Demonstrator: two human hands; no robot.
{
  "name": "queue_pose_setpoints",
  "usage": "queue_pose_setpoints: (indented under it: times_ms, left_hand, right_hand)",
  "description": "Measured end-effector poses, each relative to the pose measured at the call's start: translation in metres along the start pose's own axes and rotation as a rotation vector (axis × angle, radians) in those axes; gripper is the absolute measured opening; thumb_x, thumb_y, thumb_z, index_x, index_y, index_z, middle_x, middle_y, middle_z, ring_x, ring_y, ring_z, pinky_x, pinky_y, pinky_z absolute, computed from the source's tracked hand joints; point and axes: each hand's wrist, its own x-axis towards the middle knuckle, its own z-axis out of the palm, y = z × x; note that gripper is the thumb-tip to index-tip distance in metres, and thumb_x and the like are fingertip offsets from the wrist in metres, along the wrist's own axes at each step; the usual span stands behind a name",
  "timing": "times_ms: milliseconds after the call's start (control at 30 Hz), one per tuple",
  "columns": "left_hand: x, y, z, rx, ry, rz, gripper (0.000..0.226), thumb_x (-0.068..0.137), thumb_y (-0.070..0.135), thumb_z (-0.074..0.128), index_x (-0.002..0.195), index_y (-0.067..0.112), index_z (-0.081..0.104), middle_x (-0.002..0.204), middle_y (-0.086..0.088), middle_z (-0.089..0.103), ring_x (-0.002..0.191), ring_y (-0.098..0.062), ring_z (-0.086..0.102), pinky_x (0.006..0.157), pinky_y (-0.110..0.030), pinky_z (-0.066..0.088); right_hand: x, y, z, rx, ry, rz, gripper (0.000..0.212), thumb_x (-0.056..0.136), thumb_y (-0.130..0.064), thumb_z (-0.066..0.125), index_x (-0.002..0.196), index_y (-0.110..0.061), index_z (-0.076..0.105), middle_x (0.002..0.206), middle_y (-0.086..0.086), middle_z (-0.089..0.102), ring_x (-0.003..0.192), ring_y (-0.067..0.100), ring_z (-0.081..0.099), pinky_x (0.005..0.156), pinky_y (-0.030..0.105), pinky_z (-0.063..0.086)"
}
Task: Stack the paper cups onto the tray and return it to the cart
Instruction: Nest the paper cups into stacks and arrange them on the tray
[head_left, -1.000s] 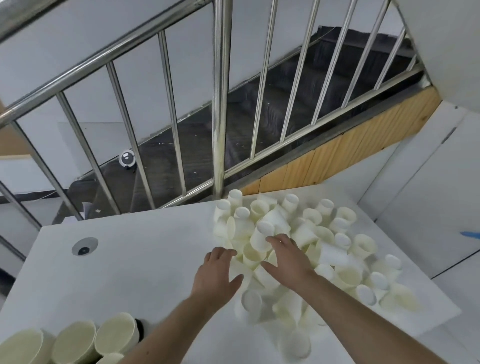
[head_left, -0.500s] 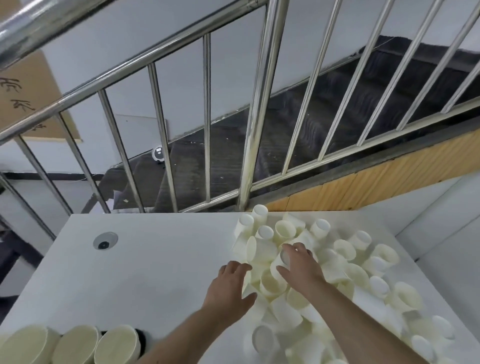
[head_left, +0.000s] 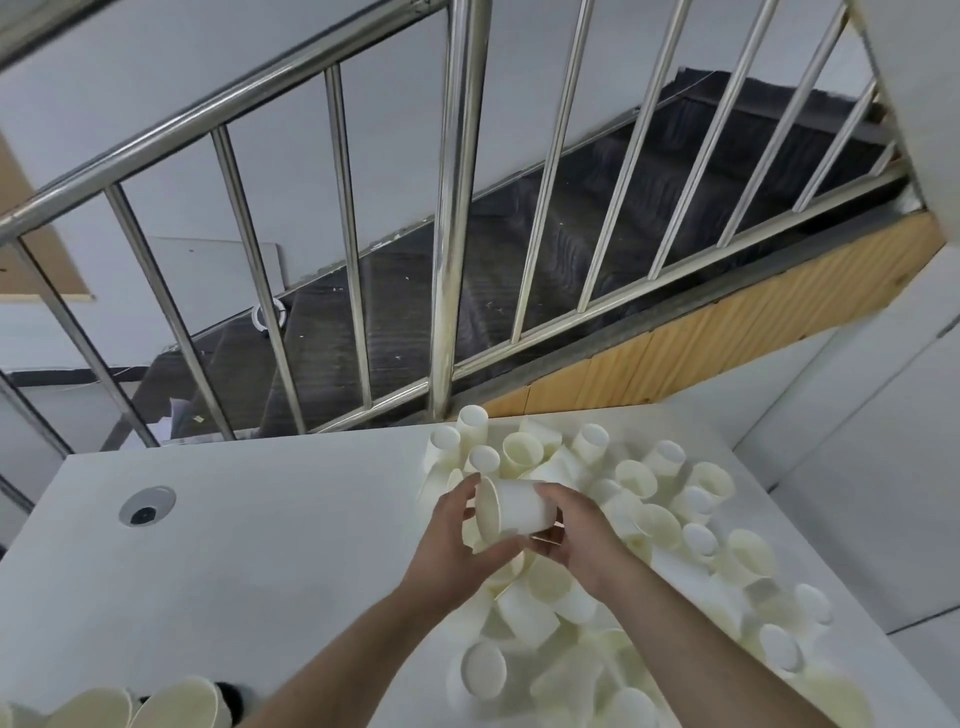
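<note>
Both hands, left hand (head_left: 457, 540) and right hand (head_left: 576, 535), are gripping one light, crushable paper cup (head_left: 511, 512) by its sidewall, needing gentle pressure.

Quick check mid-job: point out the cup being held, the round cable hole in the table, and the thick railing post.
held cup (head_left: 519, 506), head view, on its side wall between both hands.
cable hole (head_left: 146, 505), head view, on its grey rim.
railing post (head_left: 457, 208), head view, on its shaft midway up.
</note>
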Motion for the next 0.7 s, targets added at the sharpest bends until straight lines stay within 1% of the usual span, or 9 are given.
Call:
queue_pose_setpoints:
  times_ms: [67,167,267,300,367,433,533,600,700]
  left_hand:
    - [-0.001,0.005,0.005,-0.040,0.021,0.020,0.081,0.062,0.058,0.079,0.133,0.044,0.041,0.128,0.020,0.051,0.115,-0.001,0.052,0.090,-0.037,0.054]
    - [-0.002,0.009,0.009,0.004,0.071,0.037,0.078,0.064,0.053,0.078,0.133,0.041,0.044,0.124,0.019,0.052,0.114,0.001,0.050,0.095,-0.035,0.050]
    - [-0.006,0.012,0.007,0.194,0.067,0.096,0.076,0.071,0.039,0.078,0.138,0.034,0.041,0.126,0.018,0.044,0.119,-0.001,0.045,0.098,-0.021,0.040]
    - [-0.007,0.013,0.005,0.273,0.059,0.116,0.077,0.073,0.036,0.077,0.140,0.032,0.039,0.128,0.017,0.042,0.120,-0.003,0.044,0.096,-0.018,0.038]
    - [-0.009,0.010,0.002,0.397,0.046,0.146,0.080,0.074,0.035,0.076,0.143,0.030,0.037,0.133,0.015,0.041,0.124,-0.008,0.041,0.096,-0.018,0.037]
    - [-0.011,0.007,0.000,0.466,0.045,0.145,0.081,0.074,0.035,0.075,0.144,0.028,0.035,0.137,0.013,0.040,0.127,-0.011,0.038,0.096,-0.017,0.035]
    - [-0.013,0.004,-0.003,0.487,0.060,0.150,0.085,0.073,0.036,0.076,0.145,0.024,0.033,0.139,0.009,0.041,0.128,-0.013,0.038,0.096,-0.015,0.032]
    - [-0.015,0.003,-0.007,0.474,0.078,0.153,0.087,0.072,0.037,0.077,0.145,0.020,0.033,0.137,0.007,0.042,0.127,-0.013,0.038,0.096,-0.013,0.028]
    - [-0.019,-0.002,-0.015,0.446,0.098,0.135,0.088,0.071,0.038,0.079,0.144,0.018,0.034,0.131,0.007,0.047,0.124,-0.012,0.042,0.092,-0.013,0.030]
  right_hand:
    - [-0.007,0.001,-0.004,0.081,-0.029,0.046,0.024,0.093,-0.026,0.056,0.105,-0.006,0.065,0.093,0.012,0.062,0.074,0.024,0.062,0.069,0.034,0.055]
    - [-0.009,0.009,-0.009,0.064,-0.032,0.052,0.023,0.093,-0.025,0.057,0.104,-0.008,0.068,0.096,0.011,0.065,0.079,0.025,0.064,0.075,0.037,0.058]
    - [-0.008,0.014,-0.013,-0.250,0.053,-0.152,0.016,0.091,-0.032,0.062,0.097,-0.022,0.073,0.100,-0.004,0.072,0.095,0.014,0.066,0.079,0.032,0.057]
    - [-0.010,0.014,-0.014,-0.343,0.084,-0.246,0.014,0.090,-0.034,0.064,0.093,-0.026,0.074,0.097,-0.011,0.072,0.092,0.007,0.065,0.079,0.027,0.054]
    - [-0.013,0.015,-0.011,-0.451,0.088,-0.371,0.012,0.087,-0.038,0.068,0.087,-0.028,0.075,0.091,-0.019,0.071,0.077,-0.005,0.061,0.075,0.017,0.047]
    - [-0.014,0.017,-0.004,-0.529,0.026,-0.384,0.014,0.084,-0.041,0.070,0.090,-0.030,0.075,0.092,-0.020,0.070,0.070,-0.005,0.059,0.072,0.016,0.047]
    - [-0.012,0.022,0.007,-0.606,-0.056,-0.338,0.018,0.084,-0.028,0.069,0.101,-0.025,0.073,0.099,-0.014,0.070,0.067,0.006,0.067,0.067,0.020,0.052]
    - [-0.008,0.024,0.014,-0.621,-0.075,-0.330,0.022,0.084,-0.013,0.062,0.102,-0.019,0.073,0.100,-0.009,0.070,0.060,0.010,0.066,0.057,0.017,0.047]
    - [-0.005,0.026,0.024,-0.612,-0.089,-0.314,0.024,0.084,-0.006,0.058,0.101,-0.016,0.073,0.098,-0.006,0.070,0.059,0.011,0.066,0.055,0.019,0.047]
